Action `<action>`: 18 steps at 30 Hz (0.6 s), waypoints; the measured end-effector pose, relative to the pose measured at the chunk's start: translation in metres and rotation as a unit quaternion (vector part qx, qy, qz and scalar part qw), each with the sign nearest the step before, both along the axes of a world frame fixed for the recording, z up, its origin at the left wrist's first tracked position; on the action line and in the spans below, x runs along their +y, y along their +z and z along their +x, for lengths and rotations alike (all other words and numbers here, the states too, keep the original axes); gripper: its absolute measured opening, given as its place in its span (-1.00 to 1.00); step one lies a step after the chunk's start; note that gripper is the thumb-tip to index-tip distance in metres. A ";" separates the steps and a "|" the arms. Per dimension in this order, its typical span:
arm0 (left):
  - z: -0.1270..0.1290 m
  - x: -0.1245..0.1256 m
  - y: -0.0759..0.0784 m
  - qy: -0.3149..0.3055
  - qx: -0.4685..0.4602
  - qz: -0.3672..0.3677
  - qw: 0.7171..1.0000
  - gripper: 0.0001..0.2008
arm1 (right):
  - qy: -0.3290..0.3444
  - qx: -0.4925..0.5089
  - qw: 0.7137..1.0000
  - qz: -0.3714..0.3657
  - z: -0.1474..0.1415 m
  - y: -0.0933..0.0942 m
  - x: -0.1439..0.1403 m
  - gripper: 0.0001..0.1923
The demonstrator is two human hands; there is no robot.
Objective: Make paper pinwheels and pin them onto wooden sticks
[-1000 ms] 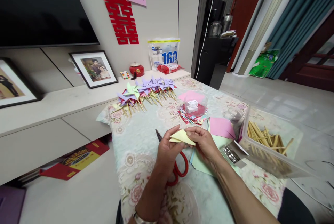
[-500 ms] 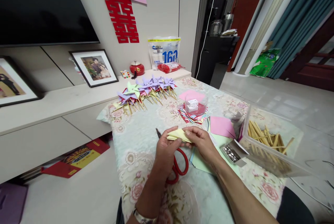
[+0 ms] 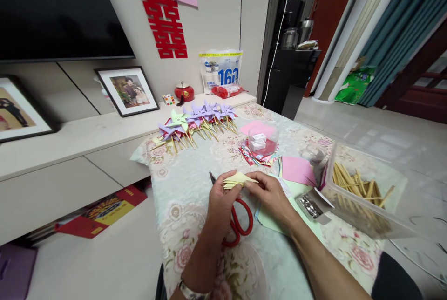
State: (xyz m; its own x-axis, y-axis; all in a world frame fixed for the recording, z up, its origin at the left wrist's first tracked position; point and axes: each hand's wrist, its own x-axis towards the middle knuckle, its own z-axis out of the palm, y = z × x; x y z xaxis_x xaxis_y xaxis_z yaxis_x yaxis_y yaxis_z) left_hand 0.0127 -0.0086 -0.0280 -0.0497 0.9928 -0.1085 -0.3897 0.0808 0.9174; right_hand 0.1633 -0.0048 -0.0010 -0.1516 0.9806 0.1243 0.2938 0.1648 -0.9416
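Pale yellow folded paper (image 3: 237,179), with several layers showing at its edges, is held between both hands above the table. My left hand (image 3: 222,196) grips its left side, thumb on top. My right hand (image 3: 267,191) pinches the right side near the middle with thumb and fingers. Beneath my left hand and wrist lies a pair of scissors with red handles (image 3: 246,218); the dark blade tip sticks out left of the hand. Right of my right hand, green paper sheets (image 3: 275,221) and a pink sheet (image 3: 298,170) lie on the table.
Finished paper pinwheels (image 3: 199,120) on sticks lie at the table's far left. A round clear container (image 3: 262,139) rests on patterned paper. At right are a small box of metal pins (image 3: 310,205) and a clear plastic bin (image 3: 363,214) holding wooden sticks (image 3: 352,181).
The fingers of my right hand have shifted slightly left along the yellow paper, and more of its layered edges shows. Scissors and other table items stay put.
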 end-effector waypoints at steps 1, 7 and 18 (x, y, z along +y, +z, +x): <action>0.000 0.000 0.000 -0.001 0.003 0.001 1.000 -0.48 | -0.001 -0.007 1.000 0.000 0.000 0.000 0.000 -0.69; 0.000 -0.001 0.003 -0.009 -0.001 0.006 1.000 -0.51 | -0.014 -0.030 0.999 -0.004 0.001 -0.001 -0.001 -0.63; 0.001 0.001 -0.002 -0.026 -0.002 0.007 1.000 -0.47 | -0.063 -0.115 0.987 0.092 0.001 -0.005 0.001 -0.58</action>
State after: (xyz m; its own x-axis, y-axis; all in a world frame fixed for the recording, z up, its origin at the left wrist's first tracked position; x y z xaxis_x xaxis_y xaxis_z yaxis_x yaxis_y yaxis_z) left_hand 0.0135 -0.0074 -0.0297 0.0018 0.9956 -0.0941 -0.3888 0.0874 0.9172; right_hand 0.1645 -0.0034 -0.0059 -0.0740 0.9576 0.2783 0.5255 0.2746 -0.8053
